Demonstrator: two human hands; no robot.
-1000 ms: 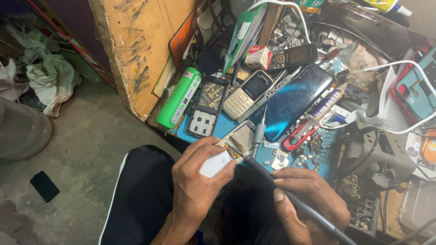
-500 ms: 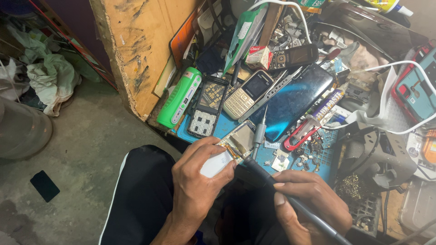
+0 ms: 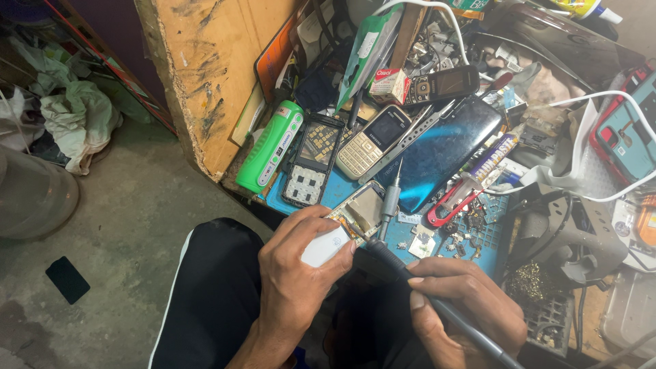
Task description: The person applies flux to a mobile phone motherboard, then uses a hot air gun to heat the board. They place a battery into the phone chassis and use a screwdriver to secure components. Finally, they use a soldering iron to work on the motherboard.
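Against the pictures from a second ago, almost nothing has shifted: my left hand (image 3: 301,280) sits in the same place over my lap, and my right hand (image 3: 465,307) has only drawn in slightly, so the iron (image 3: 410,280) tip stays at the same spot. I read that as steady, fine work on one joint rather than a move to a new one.

The left grip is pressed together around a small white part (image 3: 326,246), thumb on top and fingers curled under it, and that part lies against the near end of the open phone (image 3: 362,208). The phone is at the front edge of the desk (image 3: 321,198), just past my knuckles, with its brassy inside showing.

The right grip is pinched around the iron like a pen, fingers wrapped over the dark handle. The shaft runs up and left from that hand towards the phone. I cannot tell whether the tip touches the board or hovers just off it, since the left fingers hide the point.

Just beyond the phone a grey tool (image 3: 389,201) stands tilted. Behind the phone lie a black keypad frame (image 3: 314,160), a green torch (image 3: 271,145) left of that, a beige handset (image 3: 372,140) and a blue phone back (image 3: 444,147). Right of the phone is a red cutter (image 3: 447,205).
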